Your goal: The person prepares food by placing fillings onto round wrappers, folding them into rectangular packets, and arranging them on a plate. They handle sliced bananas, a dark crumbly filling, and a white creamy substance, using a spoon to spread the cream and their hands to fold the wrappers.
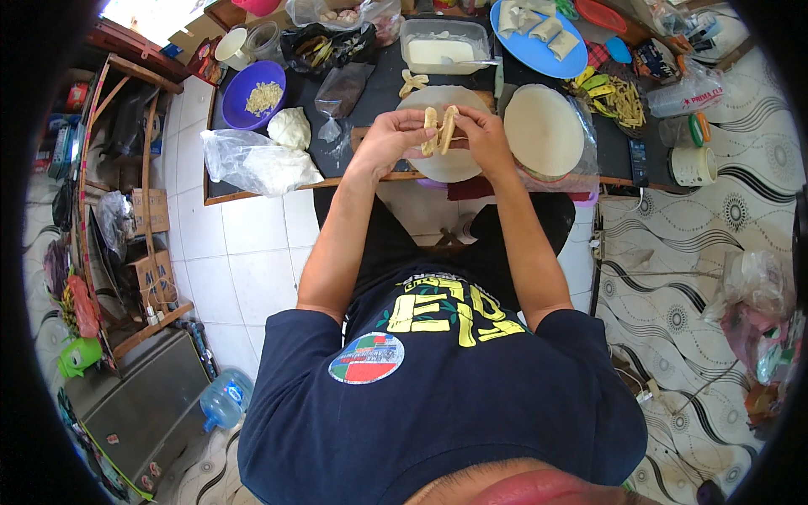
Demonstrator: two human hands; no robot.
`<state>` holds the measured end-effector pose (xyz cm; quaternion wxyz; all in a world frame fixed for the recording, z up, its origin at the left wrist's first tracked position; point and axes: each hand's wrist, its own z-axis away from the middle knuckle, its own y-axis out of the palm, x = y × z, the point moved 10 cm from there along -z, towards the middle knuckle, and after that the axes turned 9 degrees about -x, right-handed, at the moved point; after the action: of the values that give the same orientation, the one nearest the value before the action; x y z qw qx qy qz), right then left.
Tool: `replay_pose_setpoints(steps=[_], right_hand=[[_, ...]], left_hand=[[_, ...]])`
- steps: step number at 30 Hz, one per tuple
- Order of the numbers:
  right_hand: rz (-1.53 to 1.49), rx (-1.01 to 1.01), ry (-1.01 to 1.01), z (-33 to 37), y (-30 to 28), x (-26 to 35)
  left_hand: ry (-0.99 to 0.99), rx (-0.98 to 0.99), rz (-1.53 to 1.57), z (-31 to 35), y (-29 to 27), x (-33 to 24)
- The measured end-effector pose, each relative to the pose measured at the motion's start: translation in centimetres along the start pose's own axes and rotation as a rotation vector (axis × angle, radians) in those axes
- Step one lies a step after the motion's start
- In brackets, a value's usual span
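My left hand (383,145) pinches a pale strip of peeled banana (430,130) with yellowish edges. Close beside it, a second banana strip (449,128) is in the fingers of my right hand (486,141). Both strips stand nearly upright above a round, thin wrapper sheet (461,166) at the table's near edge. Just past that sheet lie a few more banana pieces (412,82). To the right of my right hand rests a pale round stack of wrapper sheets (544,130) on clear plastic.
A rectangular tub (412,61) of white paste with a spoon stands beyond my hands. The blue plate (510,52) bears folded parcels. At left are a purple bowl (229,108) of shredded food and a dough-like white lump (289,129). Bananas (596,84) and a phone (638,162) lie right.
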<state>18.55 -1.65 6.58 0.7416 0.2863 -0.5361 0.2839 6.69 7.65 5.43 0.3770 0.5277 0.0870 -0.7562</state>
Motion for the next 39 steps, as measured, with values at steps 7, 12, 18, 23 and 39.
replay_pose_setpoints(steps=[7, 12, 18, 23, 39], right_hand=[[-0.018, -0.043, 0.175, -1.1, -1.3, -2.9], [0.028, -0.04, 0.129, -2.1, -1.7, -3.4], [0.418, -0.038, -0.147, -4.4, -2.8, -3.7], [0.526, -0.049, -0.106, -6.2, -3.8, -5.0], [0.808, -0.048, -0.185, -5.9, -2.7, -3.5]], left_hand=[[0.015, -0.105, -0.049, -1.3, -2.1, 1.5], [0.039, -0.23, -0.075, -4.8, -6.0, -0.1], [0.208, -0.33, -0.308, -13.3, -11.5, -0.2], [0.308, -0.459, -0.655, -14.4, -10.7, -2.0], [0.924, -0.481, -0.823, -4.0, -3.7, -5.4]])
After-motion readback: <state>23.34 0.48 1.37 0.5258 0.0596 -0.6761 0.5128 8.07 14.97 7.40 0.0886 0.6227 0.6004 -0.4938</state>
